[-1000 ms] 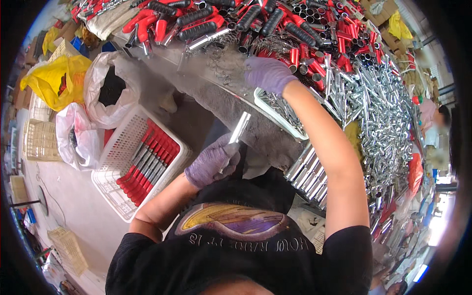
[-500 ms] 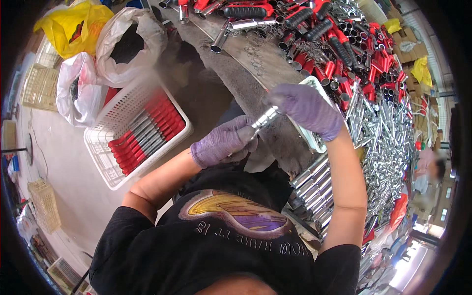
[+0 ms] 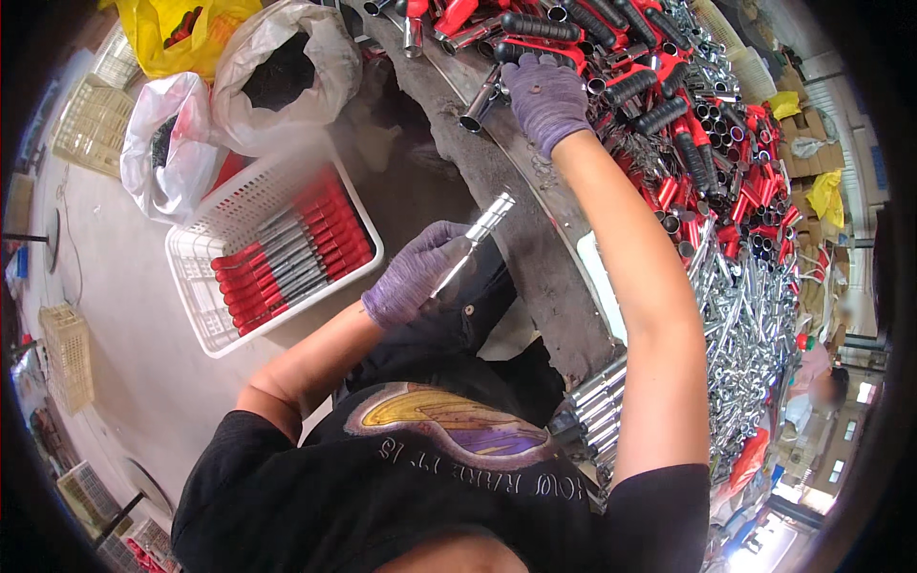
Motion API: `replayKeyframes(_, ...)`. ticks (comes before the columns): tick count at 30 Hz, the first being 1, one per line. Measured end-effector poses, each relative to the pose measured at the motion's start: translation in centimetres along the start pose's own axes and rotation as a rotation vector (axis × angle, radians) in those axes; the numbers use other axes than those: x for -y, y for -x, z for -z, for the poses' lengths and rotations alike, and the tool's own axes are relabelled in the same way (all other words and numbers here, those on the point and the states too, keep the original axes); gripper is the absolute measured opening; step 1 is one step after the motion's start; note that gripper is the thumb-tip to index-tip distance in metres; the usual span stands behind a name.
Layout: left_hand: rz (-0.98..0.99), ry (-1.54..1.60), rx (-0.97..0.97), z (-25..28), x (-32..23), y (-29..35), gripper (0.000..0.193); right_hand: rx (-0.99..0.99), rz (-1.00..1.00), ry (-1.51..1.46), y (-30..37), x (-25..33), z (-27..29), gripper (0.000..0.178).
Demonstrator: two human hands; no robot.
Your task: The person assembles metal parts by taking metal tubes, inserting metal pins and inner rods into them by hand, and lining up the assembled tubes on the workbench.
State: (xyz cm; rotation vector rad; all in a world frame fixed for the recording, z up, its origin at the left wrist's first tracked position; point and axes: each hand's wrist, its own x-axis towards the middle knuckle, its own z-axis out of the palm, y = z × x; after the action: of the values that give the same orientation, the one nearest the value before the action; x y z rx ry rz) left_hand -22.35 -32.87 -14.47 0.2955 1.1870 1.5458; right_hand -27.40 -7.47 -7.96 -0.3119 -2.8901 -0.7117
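Observation:
My left hand [image 3: 418, 275], in a purple glove, is closed around a shiny ringed metal tube [image 3: 490, 218]. The tube's end points up and to the right, away from the palm; a thinner bright length shows below the fingers. My right hand [image 3: 546, 100], gloved the same, is stretched out to the far edge of a heap on the bench. Its fingers look spread against the red handles with black grips [image 3: 541, 27], and nothing shows held in them. A loose metal tube [image 3: 480, 103] lies just left of that hand.
To the left stands a white plastic basket [image 3: 368, 258] with rows of red-and-silver tools. Behind it are white sacks [image 3: 287, 81] and a yellow bag [image 3: 181, 33]. Small metal parts [image 3: 740, 315] heap up on the right; a white tray [image 3: 602, 286] lies partly under my right arm.
My right hand has left the tube near my left hand and reached forward to the heap of red handles. My left hand keeps the tube, now shifted slightly left.

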Motion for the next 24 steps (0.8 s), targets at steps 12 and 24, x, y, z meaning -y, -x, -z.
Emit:
replayKeyframes(12, 0.084, 0.155, 0.151, 0.1, 0.0, -0.5, 0.037, -0.363, -0.614, -1.372, 9.0, -9.7, 6.5, 0.041)
replayKeyframes(24, 0.157, 0.150, 0.499, -6.2, -0.4, 1.2, 0.041, 0.089, -0.708, -1.582, 21.0, -6.4, 12.0, 0.036)
